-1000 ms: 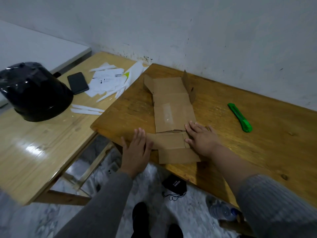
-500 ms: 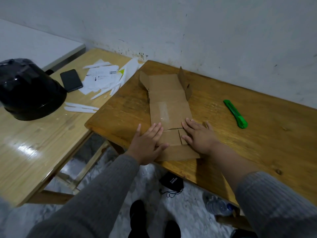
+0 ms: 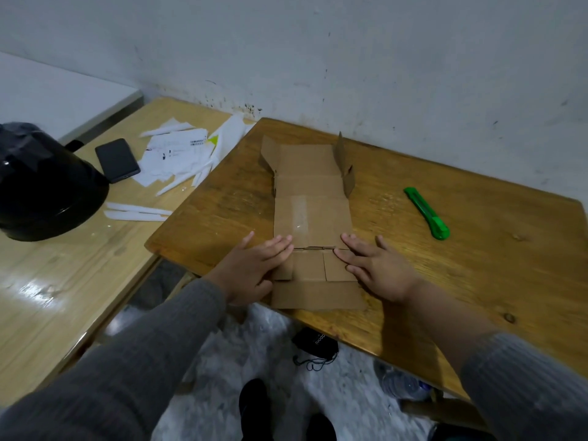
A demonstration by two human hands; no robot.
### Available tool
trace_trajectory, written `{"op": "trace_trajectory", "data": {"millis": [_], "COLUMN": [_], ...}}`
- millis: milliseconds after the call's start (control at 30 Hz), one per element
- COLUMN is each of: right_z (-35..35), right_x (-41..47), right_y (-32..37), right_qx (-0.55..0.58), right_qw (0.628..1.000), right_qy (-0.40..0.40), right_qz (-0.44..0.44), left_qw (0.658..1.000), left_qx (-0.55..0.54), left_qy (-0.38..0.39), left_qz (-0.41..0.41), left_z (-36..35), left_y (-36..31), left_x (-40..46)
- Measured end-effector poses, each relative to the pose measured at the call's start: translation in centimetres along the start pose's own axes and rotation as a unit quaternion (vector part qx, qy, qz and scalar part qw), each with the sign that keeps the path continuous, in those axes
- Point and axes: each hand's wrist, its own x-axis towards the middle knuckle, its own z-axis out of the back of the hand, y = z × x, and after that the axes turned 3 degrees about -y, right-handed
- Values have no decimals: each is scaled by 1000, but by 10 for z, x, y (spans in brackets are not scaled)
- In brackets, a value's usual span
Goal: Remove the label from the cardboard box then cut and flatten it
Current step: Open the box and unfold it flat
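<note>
On the dark wooden table (image 3: 477, 281) both hands, left hand (image 3: 251, 268) and right hand (image 3: 378, 268), press flat with fingers spread on the cut-open cardboard box (image 3: 311, 218), holding nothing.

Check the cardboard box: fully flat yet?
Not fully. The cardboard box lies spread on the table, but its far-right flaps stand up.

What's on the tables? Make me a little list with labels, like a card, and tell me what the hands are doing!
box: brown cardboard box, cut open, mostly flat on the dark wooden table; far flaps stand up
left hand: open, palm down on the box's near left edge
right hand: open, palm down on the near right edge
cutter: green plastic utility knife, lying apart on the right
paper: torn white label scraps on the pale table
phone: black smartphone beside the scraps
</note>
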Motion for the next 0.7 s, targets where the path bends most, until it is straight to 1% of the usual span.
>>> {"op": "trace_trajectory", "data": {"millis": [100, 233, 333, 433, 500, 567, 633, 700], "right_z": [1, 1, 3, 2, -1, -2, 1, 6], "right_x": [-2, -4, -2, -1, -4, -6, -4, 2], "right_y": [-6, -17, -23, -28, -28, -25, -19, -9], "right_qx": [-20, -27, -34, -20, 3, 35, 82, 132], "right_qw": [999, 996, 994, 995, 996, 997, 996, 987], "right_qy": [19, 27, 32, 25, 10, -8, -35, -85], "right_qz": [36, 76, 95, 96, 91, 67, 18, -35], "left_qw": [999, 996, 996, 997, 995, 988, 974, 963], "left_qx": [37, 52, 50, 15, -30, -97, -145, -156], "left_qy": [0, -24, -38, -63, -89, -121, -173, -208], "left_qz": [-37, -73, -71, -42, -29, -11, 19, 78], "left_z": [0, -6, -12, -20, -24, -23, -18, -14], "left_y": [9, 24, 26, 23, 19, 14, 6, 0], "left_x": [-1, 0, 3, 3, 2, 2, 4, 11]}}
